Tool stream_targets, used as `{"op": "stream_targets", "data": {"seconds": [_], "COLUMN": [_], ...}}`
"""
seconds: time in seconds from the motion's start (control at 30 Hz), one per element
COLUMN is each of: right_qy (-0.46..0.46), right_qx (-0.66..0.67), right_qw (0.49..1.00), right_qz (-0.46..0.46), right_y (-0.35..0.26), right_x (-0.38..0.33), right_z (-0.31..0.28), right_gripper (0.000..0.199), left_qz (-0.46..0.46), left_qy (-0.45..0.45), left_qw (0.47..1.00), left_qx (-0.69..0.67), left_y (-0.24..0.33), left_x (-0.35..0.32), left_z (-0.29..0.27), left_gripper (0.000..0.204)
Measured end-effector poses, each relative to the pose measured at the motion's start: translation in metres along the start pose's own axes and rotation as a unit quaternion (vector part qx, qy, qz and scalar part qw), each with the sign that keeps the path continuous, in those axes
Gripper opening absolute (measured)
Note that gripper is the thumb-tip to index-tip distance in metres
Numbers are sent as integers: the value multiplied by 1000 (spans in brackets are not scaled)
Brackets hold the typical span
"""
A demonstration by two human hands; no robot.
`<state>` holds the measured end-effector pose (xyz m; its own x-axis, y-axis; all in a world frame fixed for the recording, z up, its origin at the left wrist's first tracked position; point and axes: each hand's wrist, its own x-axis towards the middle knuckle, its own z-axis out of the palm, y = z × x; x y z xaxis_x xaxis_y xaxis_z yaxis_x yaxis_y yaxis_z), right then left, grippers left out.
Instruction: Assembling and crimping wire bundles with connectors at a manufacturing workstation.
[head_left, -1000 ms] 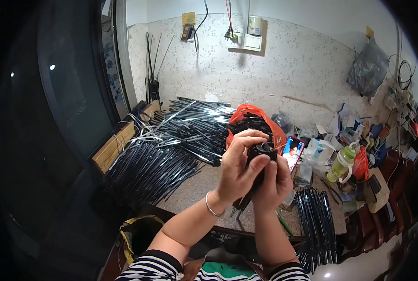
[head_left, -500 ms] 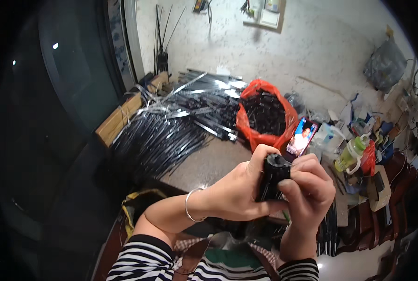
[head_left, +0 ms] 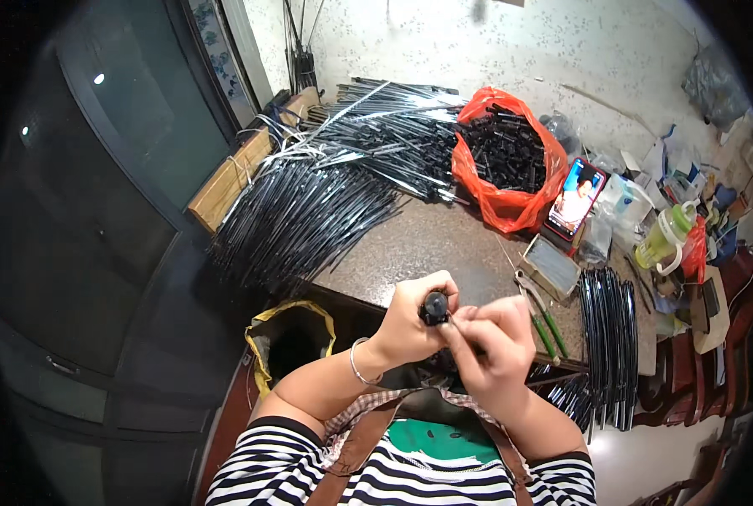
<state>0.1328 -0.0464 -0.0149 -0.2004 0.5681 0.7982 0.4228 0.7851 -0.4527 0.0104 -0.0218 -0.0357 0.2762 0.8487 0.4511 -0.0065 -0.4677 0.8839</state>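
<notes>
One phone screen [head_left: 575,200] is illegible; left hand [head_left: 409,319] grips a black cylinder [head_left: 435,307], right hand [head_left: 496,337] closed beside it.

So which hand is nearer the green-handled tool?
Right. The right hand is just left of the green-handled tool; the left hand is farther left, beyond the right one.

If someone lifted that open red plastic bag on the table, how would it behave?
The red bag would probably sag and change shape, since its thin rim is crumpled. It may feel fairly heavy, being packed with short black pieces. Tilted, it could spill some, because its mouth gapes open.
</notes>
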Motion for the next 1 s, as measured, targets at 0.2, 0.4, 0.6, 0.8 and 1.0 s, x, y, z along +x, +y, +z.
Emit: {"op": "stream_targets", "data": {"seconds": [0.2, 0.4, 0.6, 0.8, 1.0], "right_qy": [-53, -302, -41, -160, -127], "right_qx": [-60, -432, 216, 16, -245], "right_qw": [996, 789, 747, 966, 959], "right_qz": [-43, 314, 628, 201, -65], "right_y": [19, 80, 99, 31, 12], "right_x": [-16, -100, -103, -51, -29], "right_z": [-42, -59, -49, -64, -68], "right_gripper": [31, 65, 42, 15, 17], "left_qz": [0, -40, -43, -72, -18], "left_qy": [-24, -45, -89, 13, 61], "left_qw": [983, 994, 991, 995, 995], "left_qx": [-181, -89, -85, -61, 71], "left_y": [40, 10, 7, 1, 7], "left_x": [-1, 1, 19, 21, 15], "left_z": [-11, -7, 0, -21, -19], "left_gripper": [26, 23, 23, 21, 17]}}
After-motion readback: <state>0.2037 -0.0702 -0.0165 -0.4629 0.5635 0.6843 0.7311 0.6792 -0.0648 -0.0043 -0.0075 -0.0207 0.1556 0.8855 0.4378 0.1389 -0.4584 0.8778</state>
